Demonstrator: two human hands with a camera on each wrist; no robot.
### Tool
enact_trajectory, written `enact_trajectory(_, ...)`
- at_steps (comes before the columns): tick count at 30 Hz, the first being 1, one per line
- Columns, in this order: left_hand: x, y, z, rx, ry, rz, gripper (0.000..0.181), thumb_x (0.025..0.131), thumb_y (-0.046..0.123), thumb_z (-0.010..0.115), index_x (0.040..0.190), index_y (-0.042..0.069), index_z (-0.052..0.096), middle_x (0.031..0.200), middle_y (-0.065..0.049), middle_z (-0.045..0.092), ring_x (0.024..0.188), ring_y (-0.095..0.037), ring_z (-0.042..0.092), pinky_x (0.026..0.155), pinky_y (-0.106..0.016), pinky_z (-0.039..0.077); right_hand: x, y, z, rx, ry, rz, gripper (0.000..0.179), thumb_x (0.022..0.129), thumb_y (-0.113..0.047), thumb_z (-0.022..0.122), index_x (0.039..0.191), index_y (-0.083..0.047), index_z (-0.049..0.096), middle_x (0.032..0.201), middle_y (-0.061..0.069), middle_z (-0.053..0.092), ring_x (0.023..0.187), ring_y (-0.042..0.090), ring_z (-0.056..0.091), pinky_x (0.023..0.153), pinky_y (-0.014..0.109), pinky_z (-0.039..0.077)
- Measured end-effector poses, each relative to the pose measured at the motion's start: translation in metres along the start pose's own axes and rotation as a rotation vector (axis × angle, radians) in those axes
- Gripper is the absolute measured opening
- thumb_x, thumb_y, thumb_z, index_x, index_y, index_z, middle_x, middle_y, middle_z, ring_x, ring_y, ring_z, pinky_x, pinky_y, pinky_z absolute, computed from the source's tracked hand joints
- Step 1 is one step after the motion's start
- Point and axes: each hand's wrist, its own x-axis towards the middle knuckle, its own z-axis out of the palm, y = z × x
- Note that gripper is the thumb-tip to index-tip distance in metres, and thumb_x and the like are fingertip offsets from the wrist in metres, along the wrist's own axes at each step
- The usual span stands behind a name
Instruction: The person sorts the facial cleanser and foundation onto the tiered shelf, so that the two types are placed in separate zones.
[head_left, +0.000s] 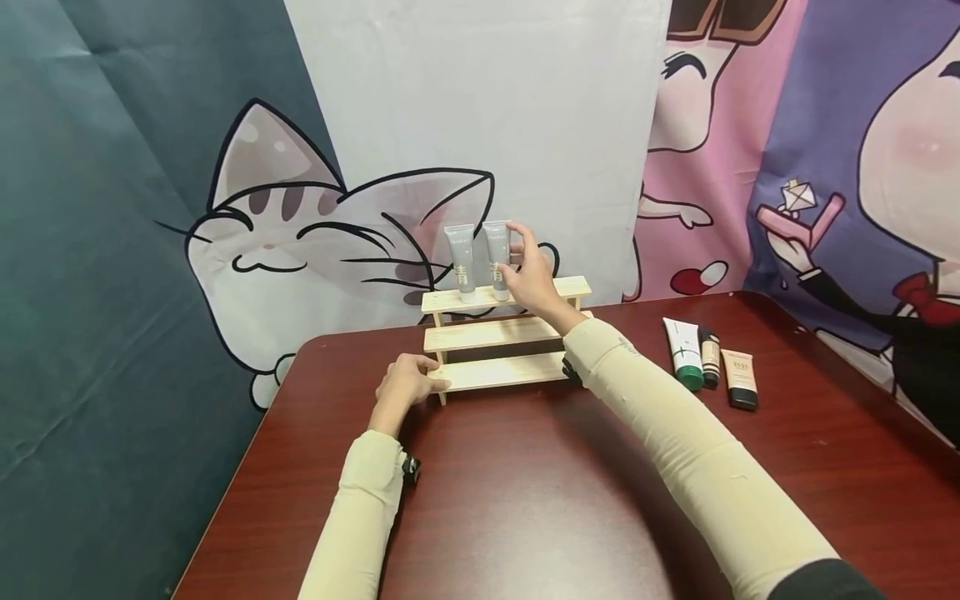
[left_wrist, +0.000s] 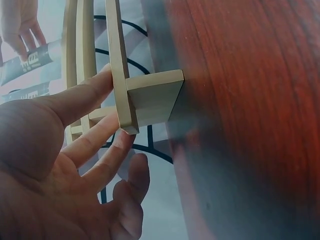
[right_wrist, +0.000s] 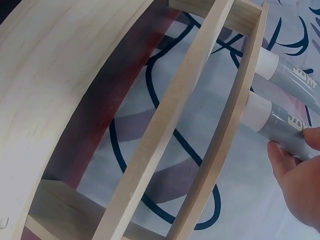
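Observation:
A three-tier wooden display stand (head_left: 491, 335) stands at the back of the table. On its top step two grey squeeze tubes stand upright on their white caps. My right hand (head_left: 530, 271) pinches the right-hand grey tube (head_left: 497, 250) between thumb and fingers; in the right wrist view its cap (right_wrist: 256, 111) meets the top step. Just left of it is the other grey tube (head_left: 461, 254), untouched. My left hand (head_left: 405, 379) grips the left end of the lowest step (left_wrist: 118, 65), thumb on one face and fingers at the other.
At the table's right lie a white tube with a green cap (head_left: 684, 354), a small dark-capped bottle (head_left: 709, 357) and a beige tube with a black cap (head_left: 740, 377). A cartoon-printed cloth (head_left: 487, 100) hangs right behind the table (head_left: 525, 500).

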Motion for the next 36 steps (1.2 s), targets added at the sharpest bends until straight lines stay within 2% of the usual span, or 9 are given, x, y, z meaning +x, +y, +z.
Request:
enact_trajectory(10,0.000,0.007,0.000,0.003,-0.005,0.006,0.044,0.078,0.039,0.085,0.118,0.027,0.073,0.130,-0.011,0.063,0.113,-0.037,0.059,0.087,-0.055,0.045,-0.002,0.001,-0.007,0.003,0.017,0.000,0.069,0.092,0.006,0.064,0.150,-0.016,0.032,0.123,0.023,0.062,0.108,0.035,0.066,0.082,0.044,0.057)
enact_trajectory(20,-0.002,0.009,0.001,0.014,-0.007,-0.006,0.043,0.078,0.038,0.085,0.118,0.026,0.073,0.128,-0.011,0.063,0.112,-0.037,0.058,0.087,-0.054,0.045,-0.003,0.007,-0.008,0.027,0.026,0.030,0.065,0.092,0.002,0.066,0.144,-0.009,0.028,0.124,0.024,0.061,0.112,0.035,0.064,0.088,0.039,0.055)
enact_trajectory(31,-0.002,0.005,-0.001,0.022,-0.011,0.001,0.044,0.080,0.036,0.084,0.120,0.025,0.072,0.131,-0.012,0.061,0.111,-0.035,0.058,0.085,-0.053,0.046,-0.005,0.008,-0.010,-0.002,0.005,0.015,0.060,0.090,0.002,0.068,0.141,-0.004,0.038,0.128,0.023,0.062,0.112,0.031,0.065,0.088,0.043,0.054)
enact_trajectory(36,-0.001,0.004,-0.001,0.028,-0.018,0.002,0.043,0.081,0.036,0.083,0.121,0.024,0.071,0.130,-0.013,0.061,0.110,-0.035,0.058,0.085,-0.052,0.046,-0.008,0.010,-0.015,-0.019,-0.011,0.038,0.061,0.090,-0.002,0.070,0.143,-0.007,0.040,0.132,0.020,0.061,0.116,0.034,0.063,0.092,0.048,0.052)
